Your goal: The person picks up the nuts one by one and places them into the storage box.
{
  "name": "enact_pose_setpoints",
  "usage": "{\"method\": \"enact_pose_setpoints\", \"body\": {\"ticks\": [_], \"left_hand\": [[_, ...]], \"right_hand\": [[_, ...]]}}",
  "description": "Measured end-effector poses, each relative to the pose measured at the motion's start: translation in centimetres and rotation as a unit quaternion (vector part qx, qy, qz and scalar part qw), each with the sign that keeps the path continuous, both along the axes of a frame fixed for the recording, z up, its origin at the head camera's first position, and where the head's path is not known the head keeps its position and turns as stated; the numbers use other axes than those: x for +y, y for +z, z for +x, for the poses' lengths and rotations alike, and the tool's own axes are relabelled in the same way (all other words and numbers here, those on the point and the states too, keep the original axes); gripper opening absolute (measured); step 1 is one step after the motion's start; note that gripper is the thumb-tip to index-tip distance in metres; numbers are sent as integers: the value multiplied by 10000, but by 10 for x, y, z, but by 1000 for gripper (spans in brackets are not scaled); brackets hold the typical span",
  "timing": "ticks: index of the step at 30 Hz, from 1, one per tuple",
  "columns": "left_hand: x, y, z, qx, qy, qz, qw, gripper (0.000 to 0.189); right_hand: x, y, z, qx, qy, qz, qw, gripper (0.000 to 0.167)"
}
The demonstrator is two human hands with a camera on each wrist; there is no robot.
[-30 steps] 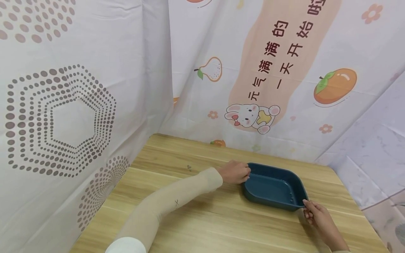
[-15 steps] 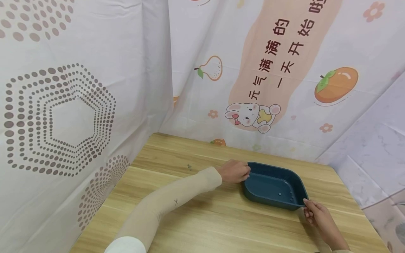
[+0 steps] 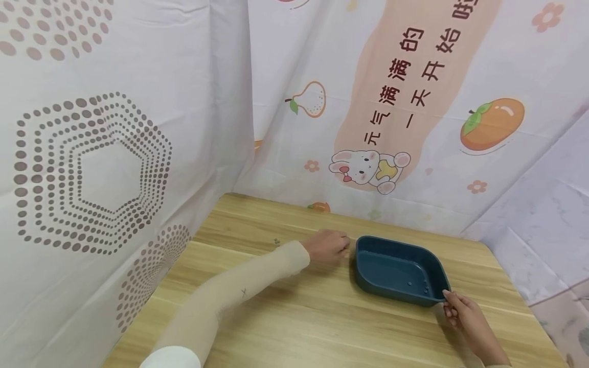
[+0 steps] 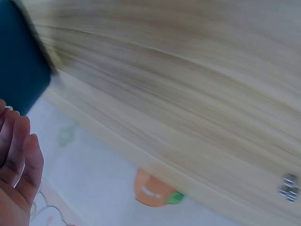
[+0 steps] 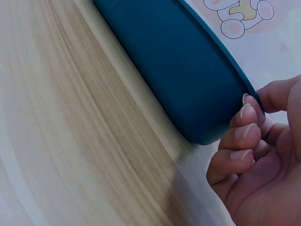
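Note:
A dark teal, rounded plastic basin (image 3: 391,271) stands on the wooden table, with several tiny metal pieces (image 3: 425,290) in its right end. My right hand (image 3: 467,317) pinches the basin's near right rim between thumb and forefinger; in the right wrist view the other fingers of the hand (image 5: 263,160) are curled below the rim. Just left of the basin, apart from its wall, is my left hand (image 3: 327,246), fingers loosely bent and holding nothing. The left wrist view has several small silvery pieces (image 4: 289,188) grouped on the tabletop, away from the left fingers (image 4: 30,160).
The wood-grain table (image 3: 294,327) meets a printed cloth (image 3: 294,174) at the back. Another white cloth (image 3: 193,92) hangs along the left side, and a pale one (image 3: 543,230) is on the right.
My left hand has let go of the basin's left rim and moved a little left. A metal piece has appeared farther left on the basin floor. The right hand keeps its grip.

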State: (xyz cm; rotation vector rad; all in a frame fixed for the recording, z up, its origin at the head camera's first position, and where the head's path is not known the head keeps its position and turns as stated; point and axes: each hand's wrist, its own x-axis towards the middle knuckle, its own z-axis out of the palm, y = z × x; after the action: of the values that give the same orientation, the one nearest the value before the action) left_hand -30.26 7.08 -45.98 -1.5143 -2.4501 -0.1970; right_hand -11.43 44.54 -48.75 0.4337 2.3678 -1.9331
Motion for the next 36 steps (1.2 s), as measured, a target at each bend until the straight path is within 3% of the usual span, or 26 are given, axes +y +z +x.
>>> {"method": "enact_pose_setpoints", "body": {"ticks": [4,15,22,31,36], "left_hand": [[-21,-7,-7,219,45,-22,9997,13],[-91,-21,-22,174,377,10,9991,12],[-122,-25,-24,-16,429,35,9991,13],[-160,-25,-21,-419,815,76,9958,10],[-181,-29,-19,-465,1011,67,9938,8]], "right_hand": [[1,0,1,69,11,-25,10000,41],[-3,0,-1,94,28,40,9999,41],[-1,0,1,37,37,-64,10000,40],[0,1,3,-70,32,50,10000,43],[-2,0,3,2,38,89,10000,43]]}}
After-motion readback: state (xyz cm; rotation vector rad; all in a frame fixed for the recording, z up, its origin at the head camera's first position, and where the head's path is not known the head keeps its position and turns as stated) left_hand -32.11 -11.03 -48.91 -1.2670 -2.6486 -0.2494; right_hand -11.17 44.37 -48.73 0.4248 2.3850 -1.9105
